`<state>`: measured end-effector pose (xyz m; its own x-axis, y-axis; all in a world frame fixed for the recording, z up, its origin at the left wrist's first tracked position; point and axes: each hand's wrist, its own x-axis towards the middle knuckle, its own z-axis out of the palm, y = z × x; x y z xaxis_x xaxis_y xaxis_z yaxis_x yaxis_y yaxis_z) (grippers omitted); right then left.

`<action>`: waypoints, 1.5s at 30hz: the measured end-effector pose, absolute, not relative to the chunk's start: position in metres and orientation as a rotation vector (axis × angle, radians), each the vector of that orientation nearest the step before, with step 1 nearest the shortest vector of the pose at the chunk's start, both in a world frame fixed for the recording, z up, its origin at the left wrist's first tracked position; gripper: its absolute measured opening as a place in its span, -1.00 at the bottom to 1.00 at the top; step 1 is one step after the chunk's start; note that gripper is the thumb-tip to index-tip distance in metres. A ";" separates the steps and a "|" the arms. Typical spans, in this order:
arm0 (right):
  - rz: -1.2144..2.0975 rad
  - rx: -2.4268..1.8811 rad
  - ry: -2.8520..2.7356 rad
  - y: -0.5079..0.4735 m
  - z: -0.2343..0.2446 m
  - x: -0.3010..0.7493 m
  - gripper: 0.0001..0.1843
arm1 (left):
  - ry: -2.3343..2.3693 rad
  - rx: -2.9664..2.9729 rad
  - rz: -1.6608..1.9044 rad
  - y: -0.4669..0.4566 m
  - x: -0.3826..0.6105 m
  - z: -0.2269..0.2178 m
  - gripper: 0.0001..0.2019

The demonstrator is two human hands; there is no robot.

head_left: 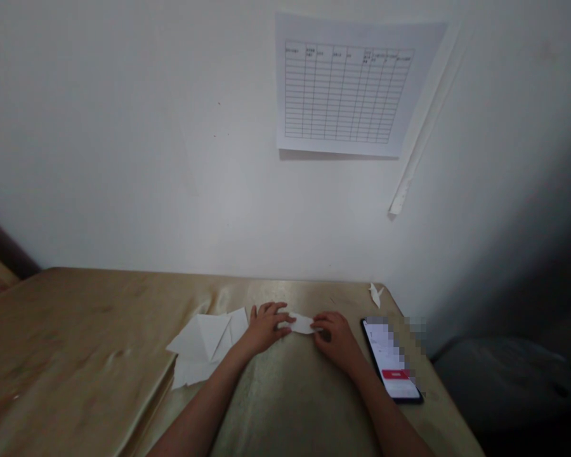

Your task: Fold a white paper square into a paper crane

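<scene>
A small piece of folded white paper lies between my two hands, just above or on the tabletop. My left hand pinches its left end between thumb and forefinger, the other fingers spread a little. At the right end, the fingertips of my right hand are closed on the same paper. Parts of both ends are covered by my fingers. To the left of my left forearm rests a loose pile of white paper sheets, some cut or folded into triangles.
A phone with its screen lit lies right of my right forearm. A small folded paper figure sits near the table's back right corner. The table has a gold-brown cover and meets a white wall bearing a printed chart.
</scene>
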<state>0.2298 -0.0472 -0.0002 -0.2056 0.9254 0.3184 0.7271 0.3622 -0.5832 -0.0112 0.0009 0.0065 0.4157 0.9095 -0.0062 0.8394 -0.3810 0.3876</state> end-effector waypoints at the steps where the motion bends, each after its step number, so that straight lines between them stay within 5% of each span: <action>1: 0.401 -1.406 -1.991 -0.046 -0.002 0.230 -0.72 | 1.508 2.349 0.295 0.001 -0.011 0.007 -0.68; 14: 0.451 -1.304 -2.077 -0.042 -0.010 0.234 -0.81 | 1.590 2.318 0.373 -0.011 0.002 0.012 -0.64; 45: 0.201 -1.841 -1.860 -0.036 -0.008 0.214 -0.83 | 1.711 2.229 0.412 -0.012 0.016 0.014 -0.58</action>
<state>0.2139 -0.0359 -0.0082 0.0501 0.9670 0.2500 0.8912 0.0697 -0.4482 0.0164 -0.0117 0.0135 0.2496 0.9674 0.0434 0.8813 -0.2455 0.4038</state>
